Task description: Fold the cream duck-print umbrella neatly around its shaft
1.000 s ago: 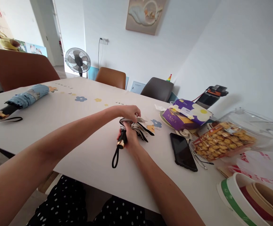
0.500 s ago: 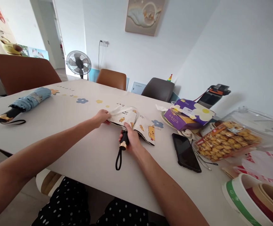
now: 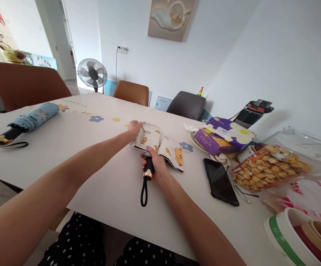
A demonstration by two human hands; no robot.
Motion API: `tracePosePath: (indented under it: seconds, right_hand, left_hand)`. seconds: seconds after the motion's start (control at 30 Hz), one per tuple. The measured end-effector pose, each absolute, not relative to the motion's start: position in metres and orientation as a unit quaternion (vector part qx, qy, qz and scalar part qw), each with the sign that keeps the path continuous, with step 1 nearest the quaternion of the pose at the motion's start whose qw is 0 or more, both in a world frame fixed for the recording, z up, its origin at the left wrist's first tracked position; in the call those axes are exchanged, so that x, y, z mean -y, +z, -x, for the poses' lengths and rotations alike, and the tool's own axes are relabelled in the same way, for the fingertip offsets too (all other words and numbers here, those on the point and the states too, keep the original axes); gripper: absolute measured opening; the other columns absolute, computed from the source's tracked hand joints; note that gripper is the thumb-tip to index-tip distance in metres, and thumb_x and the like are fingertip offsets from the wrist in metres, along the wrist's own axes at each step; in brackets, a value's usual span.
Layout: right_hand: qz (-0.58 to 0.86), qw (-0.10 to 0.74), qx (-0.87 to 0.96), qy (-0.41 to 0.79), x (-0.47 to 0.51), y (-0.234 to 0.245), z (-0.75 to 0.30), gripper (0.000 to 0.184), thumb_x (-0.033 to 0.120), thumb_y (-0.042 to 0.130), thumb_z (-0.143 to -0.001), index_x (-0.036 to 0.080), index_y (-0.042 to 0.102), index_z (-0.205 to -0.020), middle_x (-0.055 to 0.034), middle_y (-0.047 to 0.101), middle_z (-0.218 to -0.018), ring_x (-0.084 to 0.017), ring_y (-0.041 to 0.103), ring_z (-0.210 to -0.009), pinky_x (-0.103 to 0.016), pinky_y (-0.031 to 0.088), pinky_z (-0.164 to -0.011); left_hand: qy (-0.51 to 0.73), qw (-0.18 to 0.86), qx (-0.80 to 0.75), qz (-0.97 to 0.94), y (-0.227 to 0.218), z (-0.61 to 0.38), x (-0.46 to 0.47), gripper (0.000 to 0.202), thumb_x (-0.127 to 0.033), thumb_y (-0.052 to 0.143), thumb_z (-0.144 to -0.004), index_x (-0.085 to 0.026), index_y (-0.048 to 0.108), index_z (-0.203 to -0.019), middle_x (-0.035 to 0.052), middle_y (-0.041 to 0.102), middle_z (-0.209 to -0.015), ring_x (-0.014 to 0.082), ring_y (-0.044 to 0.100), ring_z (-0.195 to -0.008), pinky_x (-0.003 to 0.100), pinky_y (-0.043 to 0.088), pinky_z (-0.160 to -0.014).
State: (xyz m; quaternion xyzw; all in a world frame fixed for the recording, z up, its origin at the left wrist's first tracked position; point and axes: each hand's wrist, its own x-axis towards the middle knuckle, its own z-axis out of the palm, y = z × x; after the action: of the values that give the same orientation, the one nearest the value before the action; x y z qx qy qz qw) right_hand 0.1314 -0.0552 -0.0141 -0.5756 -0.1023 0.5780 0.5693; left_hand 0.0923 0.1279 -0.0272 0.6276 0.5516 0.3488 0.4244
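Observation:
A white folding umbrella [image 3: 171, 150] with yellow duck prints lies across the middle of the table, its fabric loose in folds. My right hand [image 3: 156, 161] is closed around it where the black handle meets the fabric; a gold band and black wrist strap stick out toward me. At the far left edge of the fabric, my left hand [image 3: 135, 130] pinches a fold, its fingertips partly hidden by the cloth. A second umbrella [image 3: 35, 117], light blue and rolled up, rests at the left of the table, apart from both hands.
To the right lie a black phone [image 3: 221, 181], cables, a purple tissue box [image 3: 215, 139], a clear jar of cookies [image 3: 272, 167] and tape rolls [image 3: 283, 231]. A dark bottle [image 3: 250, 115] stands behind them. Chairs [image 3: 132, 93] and a fan [image 3: 92, 73] are beyond the table [image 3: 102, 184].
My left hand has moved right and away from me, drawing the left fold of fabric inward over the umbrella. My right hand keeps its grip, with the handle now pointing more straight toward me.

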Motion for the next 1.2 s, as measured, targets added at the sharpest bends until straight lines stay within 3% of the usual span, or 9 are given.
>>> tracePosePath:
  seconds: [0.13, 0.37, 0.53, 0.67, 0.73, 0.83, 1.0, 1.1, 1.2]
  right_hand:
    - [0.577, 0.585, 0.097, 0.562, 0.052, -0.015, -0.138, 0.032, 0.042, 0.060, -0.078, 0.015, 0.050, -0.065, 0.0024, 0.050, -0.043, -0.008, 0.042, -0.030, -0.019, 0.036, -0.027]
    - [0.582, 0.595, 0.108, 0.544, 0.050, -0.020, -0.141, 0.035, 0.046, 0.059, -0.078, 0.015, 0.051, -0.064, 0.0019, 0.050, -0.044, -0.008, 0.042, -0.032, -0.019, 0.036, -0.026]
    - [0.621, 0.553, 0.139, 0.538, 0.050, -0.019, -0.142, 0.032, 0.041, 0.058, -0.078, 0.015, 0.050, -0.061, 0.0021, 0.047, -0.037, -0.009, 0.040, -0.028, -0.021, 0.036, -0.026]
    - [0.652, 0.544, 0.156, 0.505, 0.051, -0.016, -0.144, 0.029, 0.039, 0.061, -0.075, 0.015, 0.050, -0.061, 0.0023, 0.046, -0.036, -0.009, 0.040, -0.028, -0.021, 0.036, -0.026]
    - [0.664, 0.552, 0.158, 0.479, 0.051, -0.017, -0.145, 0.026, 0.036, 0.062, -0.073, 0.016, 0.049, -0.062, 0.0031, 0.046, -0.036, -0.010, 0.041, -0.028, -0.022, 0.037, -0.025]
    - [0.682, 0.561, 0.182, 0.433, 0.050, -0.019, -0.146, 0.024, 0.035, 0.064, -0.070, 0.018, 0.048, -0.065, 0.0044, 0.044, -0.036, -0.012, 0.042, -0.028, -0.025, 0.039, -0.024]
    - [0.679, 0.562, 0.224, 0.416, 0.050, -0.022, -0.149, 0.025, 0.036, 0.066, -0.067, 0.019, 0.049, -0.068, 0.0051, 0.045, -0.037, -0.013, 0.042, -0.027, -0.027, 0.039, -0.024]
    - [0.668, 0.549, 0.257, 0.433, 0.052, -0.022, -0.150, 0.025, 0.036, 0.065, -0.067, 0.018, 0.049, -0.067, 0.0051, 0.045, -0.036, -0.013, 0.042, -0.027, -0.026, 0.039, -0.024]
    - [0.646, 0.527, 0.283, 0.474, 0.055, -0.019, -0.151, 0.026, 0.038, 0.062, -0.070, 0.017, 0.050, -0.064, 0.0037, 0.046, -0.035, -0.011, 0.041, -0.027, -0.024, 0.039, -0.026]
  left_hand:
    - [0.334, 0.347, -0.562, -0.672, -0.041, -0.079, -0.132, 0.019, -0.033, 0.041, -0.083, -0.019, 0.051, -0.075, 0.0071, 0.062, -0.082, 0.0201, 0.059, -0.079, 0.029, 0.043, -0.067]
    - [0.248, 0.231, -0.577, -0.743, -0.049, -0.079, -0.122, 0.018, -0.019, 0.040, -0.082, -0.016, 0.055, -0.091, 0.0166, 0.065, -0.094, 0.0292, 0.059, -0.096, 0.040, 0.040, -0.081]
    - [0.258, 0.175, -0.560, -0.768, -0.047, -0.072, -0.114, 0.030, -0.012, 0.034, -0.083, -0.016, 0.051, -0.108, 0.0161, 0.061, -0.107, 0.0277, 0.055, -0.103, 0.040, 0.038, -0.086]
    - [0.361, 0.125, -0.482, -0.788, -0.034, -0.075, -0.096, 0.035, -0.007, 0.030, -0.083, -0.021, 0.051, -0.107, 0.0084, 0.056, -0.116, 0.0197, 0.047, -0.113, 0.033, 0.033, -0.093]
    - [0.405, 0.162, -0.415, -0.799, -0.028, -0.084, -0.081, 0.030, -0.009, 0.032, -0.082, -0.022, 0.052, -0.100, 0.0058, 0.058, -0.107, 0.0169, 0.051, -0.104, 0.029, 0.038, -0.085]
    - [0.371, 0.283, -0.398, -0.790, -0.023, -0.100, -0.058, 0.018, -0.022, 0.042, -0.082, -0.019, 0.052, -0.097, 0.0079, 0.057, -0.106, 0.0174, 0.053, -0.096, 0.028, 0.040, -0.081]
    - [0.310, 0.494, -0.416, -0.698, -0.019, -0.108, -0.043, 0.026, -0.039, 0.053, -0.078, -0.016, 0.053, -0.090, 0.0123, 0.059, -0.102, 0.0220, 0.055, -0.094, 0.032, 0.042, -0.079]
    - [0.295, 0.547, -0.414, -0.665, -0.017, -0.104, -0.047, 0.035, -0.046, 0.051, -0.079, -0.015, 0.052, -0.094, 0.0125, 0.062, -0.097, 0.0212, 0.060, -0.085, 0.030, 0.046, -0.068]
    - [0.314, 0.651, -0.369, -0.584, -0.015, -0.102, -0.054, 0.038, -0.047, 0.054, -0.077, -0.014, 0.054, -0.097, 0.0132, 0.064, -0.095, 0.0206, 0.062, -0.084, 0.030, 0.049, -0.069]
